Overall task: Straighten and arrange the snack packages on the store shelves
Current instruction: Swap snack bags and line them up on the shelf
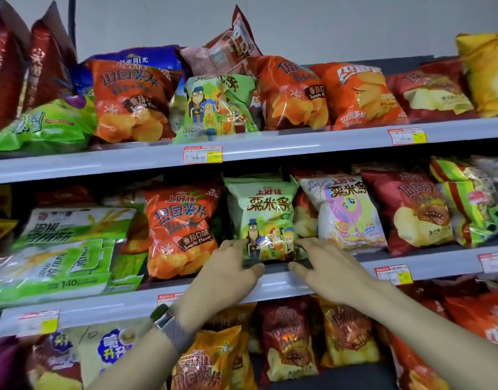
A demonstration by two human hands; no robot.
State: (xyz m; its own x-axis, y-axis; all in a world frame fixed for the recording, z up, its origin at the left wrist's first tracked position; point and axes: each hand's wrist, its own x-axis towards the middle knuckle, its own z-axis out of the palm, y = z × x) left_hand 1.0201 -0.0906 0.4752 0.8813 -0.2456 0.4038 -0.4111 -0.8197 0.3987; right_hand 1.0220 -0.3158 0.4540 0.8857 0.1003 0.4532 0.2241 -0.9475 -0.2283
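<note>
A person's two hands hold a light green bag (266, 218) of snacks standing upright at the front of the middle shelf (107, 306) in a store aisle. The left hand (230, 267), with a watch (162, 316) on its wrist, grips the bag's lower left corner, fingers against the side and thumb tucked under the bottom edge. The right hand (326, 267) grips the lower right corner the same way, thumb reaching in below.

The bag faces forward between an orange bag (180, 229) of tomato chips on its left, which leans slightly, and a white bag (343, 212) with a pink cartoon pony on its right. A dark red bag (413, 209) stands beyond the white one.

On the top shelf (298, 143), a matching green bag (216, 105) sits tilted among orange chip bags, some lying back or piled on each other. A red-and-yellow price tag (203, 154) hangs on that shelf's front rail. More chip bags show below the person's forearms.
</note>
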